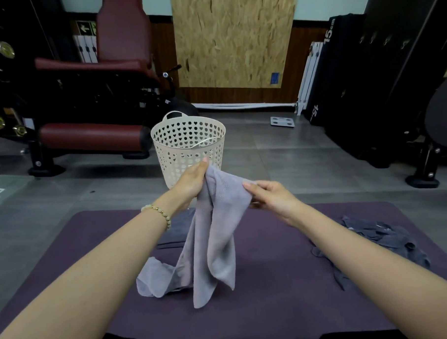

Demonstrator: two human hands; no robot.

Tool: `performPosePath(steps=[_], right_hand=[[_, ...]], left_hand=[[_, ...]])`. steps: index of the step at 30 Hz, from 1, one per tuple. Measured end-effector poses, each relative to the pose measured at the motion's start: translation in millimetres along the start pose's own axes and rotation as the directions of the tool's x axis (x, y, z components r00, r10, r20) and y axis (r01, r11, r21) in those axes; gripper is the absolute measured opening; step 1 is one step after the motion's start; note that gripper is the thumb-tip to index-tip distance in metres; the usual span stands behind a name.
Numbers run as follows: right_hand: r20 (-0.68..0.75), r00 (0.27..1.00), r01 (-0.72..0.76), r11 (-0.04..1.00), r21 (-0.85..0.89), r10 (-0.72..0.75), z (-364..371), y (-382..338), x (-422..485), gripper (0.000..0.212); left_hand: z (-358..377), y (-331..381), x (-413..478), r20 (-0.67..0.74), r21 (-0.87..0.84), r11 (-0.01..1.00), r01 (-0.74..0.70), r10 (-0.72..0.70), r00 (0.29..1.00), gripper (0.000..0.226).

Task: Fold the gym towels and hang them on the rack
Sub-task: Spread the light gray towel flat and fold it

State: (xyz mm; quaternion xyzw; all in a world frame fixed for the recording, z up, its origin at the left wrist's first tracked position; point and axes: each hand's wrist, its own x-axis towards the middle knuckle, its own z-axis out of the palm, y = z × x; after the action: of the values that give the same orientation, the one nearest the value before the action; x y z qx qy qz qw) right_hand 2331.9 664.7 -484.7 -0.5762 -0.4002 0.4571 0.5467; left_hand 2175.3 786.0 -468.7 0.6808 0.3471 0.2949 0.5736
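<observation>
Over the purple mat (273, 282), both hands pinch the grey towel (215, 233): left hand (192, 182), right hand (272, 196). You're finding corners; next, spread it flat.

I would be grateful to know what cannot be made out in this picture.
Basket: its bottom, head view, hidden by its own wall and the left hand.
Dark towel on the mat: mostly behind the held towel and left arm; fold unclear.
Pile: towel count unclear, partly behind the right arm.
Right hand: fingertips hidden under the held towel.
Rack: none can be picked out.
</observation>
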Motion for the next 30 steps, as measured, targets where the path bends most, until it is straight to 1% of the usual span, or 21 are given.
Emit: performPosePath(steps=[2,3,5,7,9,11,13,14,15,17,18,20,22,24,27,28,29,30], right_hand=[[-0.102,0.989,0.097,0.990,-0.100,-0.107,-3.2,-14.6,0.7,0.014],[-0.131,0.980,0.132,0.983,-0.129,-0.149,-5.8,-22.1,2.2,0.013],[-0.137,0.972,0.169,0.972,-0.162,-0.191,-8.1,-37.0,3.1,0.011],[-0.128,0.972,0.175,0.968,-0.179,-0.199,-10.7,-45.9,3.2,0.011],[-0.159,0.969,0.162,0.971,-0.175,-0.190,-14.5,-53.2,2.8,0.018],[-0.166,0.973,0.145,0.984,-0.102,-0.161,-23.5,-56.7,2.9,0.028],[-0.078,0.991,0.104,0.994,-0.033,-0.106,-35.0,-56.3,-1.5,0.046],[-0.022,0.998,0.061,0.997,-0.055,-0.062,-41.3,-52.3,-4.9,0.054],[0.012,1.000,0.002,0.993,-0.117,0.000,-46.0,-46.7,-9.4,0.058],[0.050,0.991,-0.108,0.958,-0.264,0.126,-56.7,-31.6,-18.0,0.058],[0.057,0.985,-0.140,0.943,-0.303,0.165,-61.4,-25.0,-22.4,0.055],[0.071,0.980,-0.154,0.937,-0.314,0.185,-71.6,-12.9,-30.1,0.041],[0.048,0.987,-0.131,0.950,-0.285,0.151,-83.3,-4.9,-36.0,0.036],[0.012,0.993,-0.109,0.956,-0.273,0.117,-96.6,3.1,-38.5,0.037],[-0.031,0.989,-0.147,0.952,-0.269,0.144,-120.7,15.0,-40.6,0.042],[-0.032,0.986,-0.169,0.950,-0.264,0.166,-129.2,19.3,-41.2,0.044],[-0.028,0.982,-0.190,0.946,-0.263,0.189,-138.1,25.1,-41.0,0.045],[-0.024,0.976,-0.213,0.939,-0.270,0.214,-146.8,31.6,-40.6,0.045]], left_hand=[[1.3,-2.0,-0.5,-0.005,0.138,0.990,-0.043,0.044,0.999,0.060],[4.9,-0.5,-2.2,0.013,0.171,0.983,-0.066,0.065,0.998,0.060],[14.7,5.2,-7.6,0.087,0.182,0.977,-0.115,0.100,0.991,0.047],[25.8,12.3,-8.2,0.169,0.185,0.964,-0.191,0.160,0.972,0.034],[32.2,20.0,-4.5,0.180,0.160,0.956,-0.246,0.217,0.960,0.039],[37.9,29.8,-0.1,0.178,0.092,0.969,-0.230,0.212,0.961,0.040],[45.6,41.1,3.1,0.183,0.024,0.976,-0.215,0.208,0.961,0.037],[50.2,47.2,5.0,0.177,0.001,0.974,-0.225,0.221,0.959,0.037],[54.4,52.7,8.3,0.158,-0.014,0.971,-0.240,0.239,0.958,0.037],[59.8,65.1,16.5,0.081,-0.048,0.962,-0.267,0.271,0.959,0.035],[61.4,71.4,21.5,0.029,-0.069,0.961,-0.267,0.269,0.963,0.031],[64.1,75.8,34.6,-0.057,-0.061,0.963,-0.264,0.261,0.964,0.033],[70.5,75.1,45.4,-0.074,-0.008,0.964,-0.265,0.264,0.962,0.034],[83.4,68.7,56.1,-0.056,0.054,0.962,-0.268,0.271,0.961,0.040],[100.4,52.8,76.4,-0.020,0.133,0.965,-0.227,0.232,0.973,0.041],[103.4,44.8,87.5,0.024,0.193,0.955,-0.226,0.225,0.974,0.040],[105.7,37.0,97.7,0.088,0.307,0.925,-0.225,0.208,0.974,0.042],[108.5,30.2,107.2,0.147,0.451,0.865,-0.218,0.168,0.975,0.046]])
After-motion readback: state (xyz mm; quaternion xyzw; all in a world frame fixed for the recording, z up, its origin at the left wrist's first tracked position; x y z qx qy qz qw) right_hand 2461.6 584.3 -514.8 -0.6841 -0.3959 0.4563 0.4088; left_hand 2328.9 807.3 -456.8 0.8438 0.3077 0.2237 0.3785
